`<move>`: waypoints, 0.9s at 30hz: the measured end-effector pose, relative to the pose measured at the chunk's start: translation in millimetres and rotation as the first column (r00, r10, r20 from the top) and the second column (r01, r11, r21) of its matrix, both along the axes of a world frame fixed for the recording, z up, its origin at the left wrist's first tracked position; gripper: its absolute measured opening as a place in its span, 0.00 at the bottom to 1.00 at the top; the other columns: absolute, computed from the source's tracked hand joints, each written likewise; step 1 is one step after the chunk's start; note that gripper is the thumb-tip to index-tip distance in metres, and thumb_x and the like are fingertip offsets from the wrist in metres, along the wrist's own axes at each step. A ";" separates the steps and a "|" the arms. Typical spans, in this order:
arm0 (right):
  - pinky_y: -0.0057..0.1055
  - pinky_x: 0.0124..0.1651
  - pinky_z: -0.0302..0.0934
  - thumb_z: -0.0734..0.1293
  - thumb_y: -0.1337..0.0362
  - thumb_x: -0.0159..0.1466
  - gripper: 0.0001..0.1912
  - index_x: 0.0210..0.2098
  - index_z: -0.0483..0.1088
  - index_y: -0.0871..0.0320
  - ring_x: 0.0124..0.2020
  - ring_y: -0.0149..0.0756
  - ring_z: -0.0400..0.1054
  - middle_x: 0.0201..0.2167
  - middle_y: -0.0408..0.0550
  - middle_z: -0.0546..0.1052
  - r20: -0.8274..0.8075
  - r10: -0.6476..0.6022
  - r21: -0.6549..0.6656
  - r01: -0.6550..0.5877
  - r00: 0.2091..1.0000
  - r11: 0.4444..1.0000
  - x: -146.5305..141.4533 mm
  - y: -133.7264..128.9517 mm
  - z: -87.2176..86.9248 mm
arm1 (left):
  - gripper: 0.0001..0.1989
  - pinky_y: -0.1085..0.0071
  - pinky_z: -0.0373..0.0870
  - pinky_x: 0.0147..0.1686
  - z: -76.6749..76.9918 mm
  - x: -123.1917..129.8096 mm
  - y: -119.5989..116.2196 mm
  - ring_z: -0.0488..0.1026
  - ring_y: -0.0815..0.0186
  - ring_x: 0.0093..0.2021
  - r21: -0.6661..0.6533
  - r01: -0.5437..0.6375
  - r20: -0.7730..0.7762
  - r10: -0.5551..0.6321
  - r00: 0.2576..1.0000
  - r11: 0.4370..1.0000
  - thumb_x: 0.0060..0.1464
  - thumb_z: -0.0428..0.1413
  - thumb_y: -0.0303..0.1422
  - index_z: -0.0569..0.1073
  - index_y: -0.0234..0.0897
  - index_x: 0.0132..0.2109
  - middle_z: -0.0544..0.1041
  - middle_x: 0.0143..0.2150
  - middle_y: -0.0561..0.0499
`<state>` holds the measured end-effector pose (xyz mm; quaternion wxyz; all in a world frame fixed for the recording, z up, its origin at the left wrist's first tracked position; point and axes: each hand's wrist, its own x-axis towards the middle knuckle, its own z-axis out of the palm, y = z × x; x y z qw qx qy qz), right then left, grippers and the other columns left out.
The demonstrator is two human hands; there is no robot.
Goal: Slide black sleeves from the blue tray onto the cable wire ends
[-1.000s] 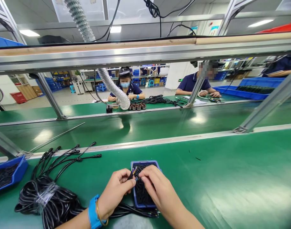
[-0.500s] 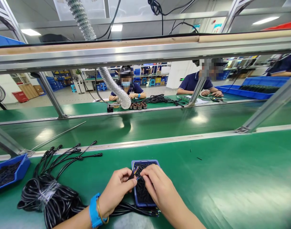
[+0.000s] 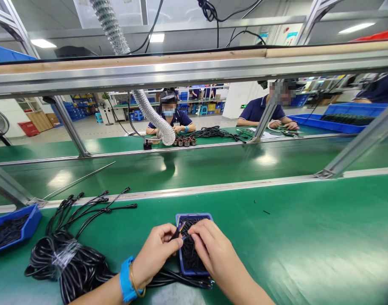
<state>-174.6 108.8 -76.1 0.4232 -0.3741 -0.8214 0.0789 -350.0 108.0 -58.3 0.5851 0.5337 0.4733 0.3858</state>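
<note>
My left hand [image 3: 162, 248], with a blue band at the wrist, is closed around the end of a black cable [image 3: 175, 234]; thin coloured wires stick out of it. Close beside it, my right hand [image 3: 209, 245] pinches at the wire tips, where a small dark piece, probably a short black tube, shows between the fingertips. Both hands are over a blue bin [image 3: 196, 215] filled with short black tubes [image 3: 191, 254]. A tied bundle of black cables [image 3: 66, 262] lies to the left, its stripped ends [image 3: 194, 279] passing below the bin.
Another blue bin [image 3: 14, 231] of black pieces stands at the far left. A metal frame post [image 3: 355, 140] slants up on the right, and a thin rod [image 3: 79, 180] lies beyond the cables. Two co-workers [image 3: 172, 116] sit across the bench. A silver duct [image 3: 149, 112] hangs down.
The view has shifted very slightly. Both my hands stay in nearly the same place, still holding the cable end and its wires.
</note>
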 end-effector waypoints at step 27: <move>0.27 0.37 0.65 0.60 0.64 0.69 0.08 0.38 0.71 0.54 0.34 0.34 0.72 0.34 0.45 0.77 -0.302 -0.054 -0.424 -0.083 0.952 0.902 -1.3 -4.0 -0.3 | 0.13 0.73 0.58 0.27 1.6 -1.5 -0.3 0.59 0.71 0.25 -0.008 0.011 -0.023 -0.011 1.000 1.000 0.46 0.61 0.39 0.68 0.34 0.28 0.64 0.24 0.57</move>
